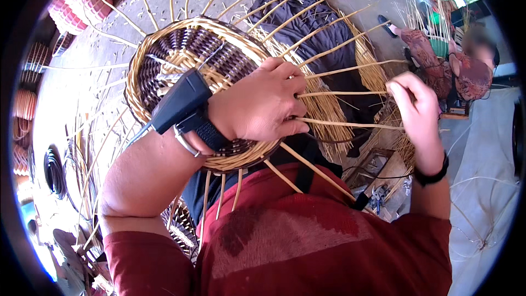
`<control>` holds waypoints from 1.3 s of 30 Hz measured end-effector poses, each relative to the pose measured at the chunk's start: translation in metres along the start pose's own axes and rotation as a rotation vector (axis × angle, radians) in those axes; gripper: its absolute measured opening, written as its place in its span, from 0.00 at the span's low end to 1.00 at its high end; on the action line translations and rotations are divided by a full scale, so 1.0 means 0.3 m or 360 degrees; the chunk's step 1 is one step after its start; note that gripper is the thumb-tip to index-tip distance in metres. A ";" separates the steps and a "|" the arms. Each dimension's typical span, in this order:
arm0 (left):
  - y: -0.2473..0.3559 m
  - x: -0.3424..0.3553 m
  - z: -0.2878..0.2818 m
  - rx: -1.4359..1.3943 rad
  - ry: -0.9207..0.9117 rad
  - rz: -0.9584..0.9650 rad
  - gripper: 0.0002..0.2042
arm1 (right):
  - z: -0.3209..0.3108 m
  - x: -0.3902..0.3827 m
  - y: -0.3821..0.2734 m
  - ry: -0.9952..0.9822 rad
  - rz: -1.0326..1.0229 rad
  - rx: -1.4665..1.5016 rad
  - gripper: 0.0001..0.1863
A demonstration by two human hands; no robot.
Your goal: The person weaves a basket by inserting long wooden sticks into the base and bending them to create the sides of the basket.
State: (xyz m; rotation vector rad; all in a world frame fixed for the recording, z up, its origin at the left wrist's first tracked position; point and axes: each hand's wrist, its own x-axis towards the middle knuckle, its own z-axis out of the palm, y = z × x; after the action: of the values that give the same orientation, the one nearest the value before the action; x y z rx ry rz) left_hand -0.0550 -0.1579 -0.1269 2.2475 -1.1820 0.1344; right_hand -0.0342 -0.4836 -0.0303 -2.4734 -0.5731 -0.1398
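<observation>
A round wicker basket base [233,49] of dark brown and pale weave lies tilted before my chest, its willow stakes fanning out all round. My left hand [268,98] is closed at the right side of the rim, fingers bent round the roots of the stakes there. A dark device [183,100] is strapped on my left wrist, covering part of the weave. Off to the right, my right hand [416,104] pinches the outer end of a willow stake [345,94]. Another stake [350,125] runs just below it, reaching toward the right wrist.
Bundles of peeled willow rods [323,115] and a dark cloth [307,27] lie beyond the base. Pliers [378,197] rest near a wooden frame at lower right. Stacked baskets [82,0] stand far left, with a black coil [53,171] below. A person [438,66] sits far right.
</observation>
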 end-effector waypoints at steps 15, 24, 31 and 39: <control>-0.315 0.068 -0.005 0.0107 0.0079 -0.0199 0.17 | -0.019 0.100 0.443 -0.0390 -0.0239 -0.1121 0.11; -0.387 0.093 0.124 0.0239 0.0034 -0.0362 0.18 | 0.014 0.201 0.891 -0.0997 0.0312 -0.1854 0.14; -0.261 -0.003 0.008 0.0233 0.0022 -0.0545 0.17 | -0.276 -0.199 1.096 -0.0541 0.0719 -0.1857 0.20; -0.233 0.004 -0.024 0.0371 0.0185 -0.0580 0.18 | -0.134 -0.115 0.908 -0.1389 0.0921 -0.0944 0.44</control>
State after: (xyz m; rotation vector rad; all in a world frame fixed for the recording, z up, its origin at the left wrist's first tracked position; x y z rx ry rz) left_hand 0.0015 -0.1248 -0.1523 2.5791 -0.7106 0.2647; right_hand 0.0534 -0.7190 -0.1482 -3.0982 -0.1030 1.1960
